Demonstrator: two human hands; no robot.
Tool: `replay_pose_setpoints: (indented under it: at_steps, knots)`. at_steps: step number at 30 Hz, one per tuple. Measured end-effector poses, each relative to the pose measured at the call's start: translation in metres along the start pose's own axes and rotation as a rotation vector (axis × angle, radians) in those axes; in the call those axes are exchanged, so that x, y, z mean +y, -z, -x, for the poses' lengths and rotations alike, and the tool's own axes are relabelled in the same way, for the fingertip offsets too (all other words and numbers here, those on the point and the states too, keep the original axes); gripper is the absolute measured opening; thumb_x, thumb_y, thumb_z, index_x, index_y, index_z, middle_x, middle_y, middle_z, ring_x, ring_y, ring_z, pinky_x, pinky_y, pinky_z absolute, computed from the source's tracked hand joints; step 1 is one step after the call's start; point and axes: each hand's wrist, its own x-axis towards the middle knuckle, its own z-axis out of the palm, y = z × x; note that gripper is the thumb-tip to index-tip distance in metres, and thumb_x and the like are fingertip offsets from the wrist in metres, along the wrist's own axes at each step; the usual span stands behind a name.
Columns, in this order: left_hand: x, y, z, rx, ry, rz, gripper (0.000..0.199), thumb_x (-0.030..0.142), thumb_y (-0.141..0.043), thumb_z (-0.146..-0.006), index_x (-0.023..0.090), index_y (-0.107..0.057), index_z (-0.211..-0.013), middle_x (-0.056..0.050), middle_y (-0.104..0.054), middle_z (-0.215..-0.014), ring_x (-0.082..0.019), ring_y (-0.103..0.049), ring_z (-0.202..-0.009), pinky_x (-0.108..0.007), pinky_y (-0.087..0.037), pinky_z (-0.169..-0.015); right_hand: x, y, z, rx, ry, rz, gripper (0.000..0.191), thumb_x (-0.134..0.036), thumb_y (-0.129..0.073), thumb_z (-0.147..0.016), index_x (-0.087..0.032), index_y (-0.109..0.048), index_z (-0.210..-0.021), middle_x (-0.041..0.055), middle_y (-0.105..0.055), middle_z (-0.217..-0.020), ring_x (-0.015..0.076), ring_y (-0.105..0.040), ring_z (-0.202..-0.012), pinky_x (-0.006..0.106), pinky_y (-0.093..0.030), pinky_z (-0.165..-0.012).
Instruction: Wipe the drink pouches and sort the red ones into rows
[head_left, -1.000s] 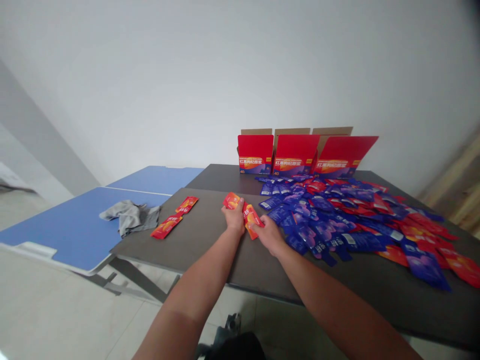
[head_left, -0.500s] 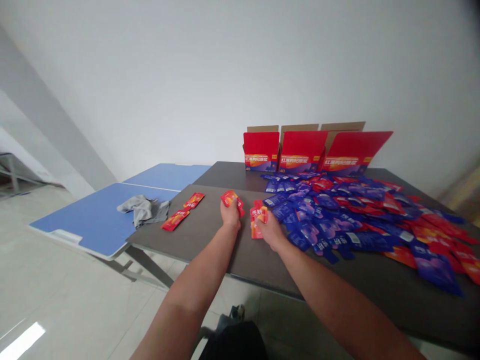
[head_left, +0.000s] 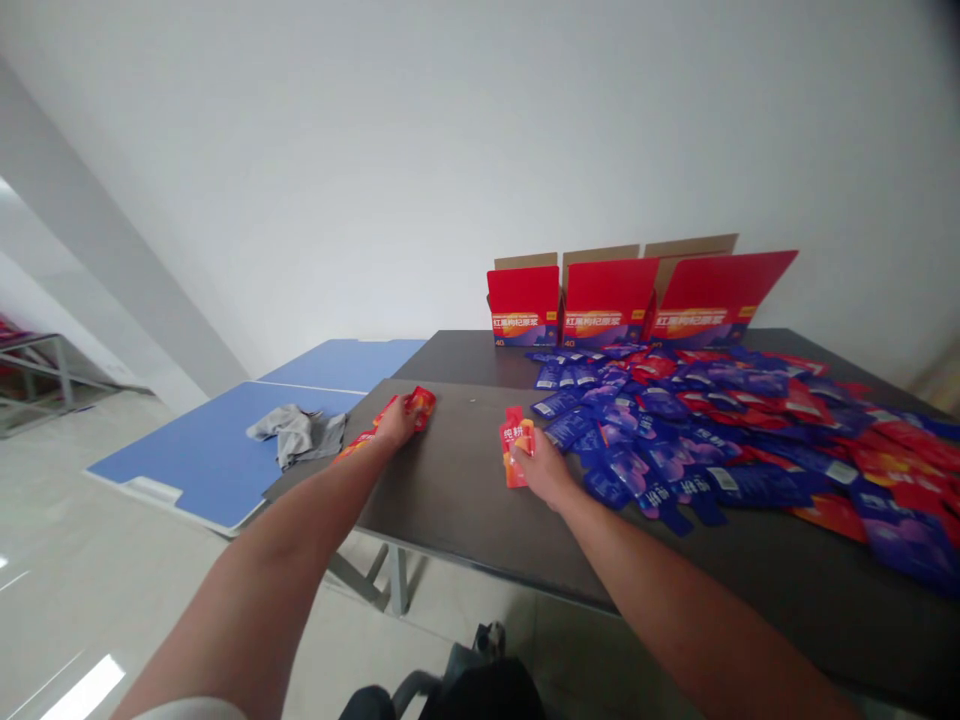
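Out on the left side now, the left hand is low over the dark table, fingers curled in with a red-orange pouch pinched at their tips; part of that grip is hidden behind the knuckles, and whether the pouch's underside touches the tabletop cannot be told; more red packaging shows just beside the wrist, partly covered by hand and forearm

Over to the right hand, near the middle of the table: fingers closed, thumb laid across a red pouch with white lettering, its narrow end pointing away from the person, printed face up; one pouch or a small stack, hard to say; just beside it sprawls the heap of blue and red pouches, mostly blue on the near side; behind the heap, three cartons stand in a row, red front flaps raised

The step in hand, by the look of it, is placing at the left, the right hand holding its pouch well apart; what this calls for, I'd judge, is a low, gentle loosening of the left fingers, so the red packaging by the wrist isn't dragged along; the right hand need only keep its hold light
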Motion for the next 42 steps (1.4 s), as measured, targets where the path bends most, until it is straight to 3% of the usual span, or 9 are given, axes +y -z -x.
replay_pose_setpoints:
  at_steps: [3,11,21,24,28,30,33,37,42]
  knots:
    - [-0.008,0.008,-0.009,-0.041,-0.006,-0.136,0.037,0.037,-0.052,-0.091,0.013,-0.054,-0.119,-0.014,-0.067,-0.109,-0.022,-0.064,-0.097,-0.026,-0.046,-0.078,-0.002,0.001,0.001,0.002,0.007,-0.002,0.017,-0.03,-0.055,-0.077,-0.021,-0.053,-0.092,0.0014,-0.063,-0.084,0.0185,-0.057,-0.075,0.028,-0.042,-0.065]
    - [-0.01,0.013,-0.013,-0.025,0.007,-0.376,0.039,0.051,-0.048,-0.088,0.015,-0.06,-0.1,-0.017,-0.064,-0.105,-0.028,-0.059,-0.099,-0.033,-0.042,-0.082,0.011,-0.005,-0.004,-0.021,0.058,-0.054,0.022,-0.03,-0.054,-0.079,-0.021,-0.053,-0.099,0.0022,-0.064,-0.09,0.0186,-0.058,-0.078,0.03,-0.044,-0.071]
    - [-0.002,0.017,-0.003,0.039,-0.054,-0.488,0.036,0.043,-0.042,-0.092,0.014,-0.063,-0.1,-0.018,-0.06,-0.108,-0.029,-0.056,-0.099,-0.035,-0.041,-0.081,-0.001,0.0,0.001,-0.016,0.004,0.01,0.018,-0.031,-0.054,-0.079,-0.02,-0.053,-0.094,0.0018,-0.062,-0.085,0.0189,-0.057,-0.075,0.029,-0.042,-0.066]
    - [0.016,0.005,0.016,-0.046,-0.201,-0.387,0.031,0.039,-0.045,-0.092,0.016,-0.065,-0.085,-0.015,-0.064,-0.093,-0.026,-0.059,-0.091,-0.033,-0.042,-0.08,-0.004,0.001,0.002,-0.011,-0.009,0.007,0.017,-0.032,-0.051,-0.081,-0.021,-0.053,-0.093,0.0018,-0.062,-0.084,0.0188,-0.057,-0.075,0.028,-0.042,-0.066]
    - [0.046,-0.025,0.076,-0.258,-0.38,0.048,0.024,0.041,-0.057,-0.086,0.019,-0.065,-0.08,-0.007,-0.063,-0.074,-0.019,-0.058,-0.07,-0.03,-0.044,-0.073,-0.004,0.002,0.001,0.048,-0.023,0.024,0.016,-0.033,-0.048,-0.082,-0.022,-0.054,-0.093,0.0034,-0.063,-0.087,0.0203,-0.057,-0.081,0.03,-0.042,-0.071]
    - [0.06,-0.04,0.108,-0.311,-0.387,0.313,0.028,0.042,-0.063,-0.082,0.019,-0.065,-0.098,-0.007,-0.065,-0.087,-0.016,-0.057,-0.069,-0.029,-0.047,-0.072,-0.004,0.002,0.001,0.067,-0.018,0.006,0.016,-0.034,-0.05,-0.081,-0.023,-0.054,-0.092,0.0034,-0.063,-0.087,0.0209,-0.057,-0.082,0.031,-0.042,-0.073]
    - [0.079,-0.052,0.142,-0.416,-0.361,0.555,0.068,0.039,-0.075,-0.071,0.02,-0.05,-0.131,-0.013,-0.056,-0.12,-0.015,-0.06,-0.077,-0.032,-0.05,-0.079,-0.006,0.004,0.002,0.075,0.003,-0.039,0.02,-0.036,-0.051,-0.08,-0.023,-0.056,-0.094,0.0024,-0.064,-0.085,0.0205,-0.057,-0.08,0.03,-0.042,-0.072]
    - [0.099,-0.058,0.153,-0.464,-0.364,0.493,0.097,0.031,-0.082,-0.058,0.019,-0.037,-0.144,-0.016,-0.046,-0.129,-0.024,-0.058,-0.104,-0.04,-0.043,-0.1,-0.008,0.005,0.002,0.041,0.033,-0.062,0.027,-0.041,-0.048,-0.084,-0.02,-0.061,-0.092,0.0037,-0.066,-0.086,0.0195,-0.059,-0.082,0.029,-0.043,-0.072]
    - [0.106,-0.067,0.15,-0.42,-0.31,0.529,0.098,0.029,-0.082,-0.056,0.013,-0.038,-0.142,-0.016,-0.046,-0.123,-0.028,-0.052,-0.115,-0.041,-0.036,-0.107,-0.005,0.004,0.0,-0.013,0.011,-0.106,0.043,-0.05,-0.039,-0.088,-0.017,-0.066,-0.089,0.0063,-0.066,-0.088,0.0199,-0.06,-0.084,0.028,-0.044,-0.071]
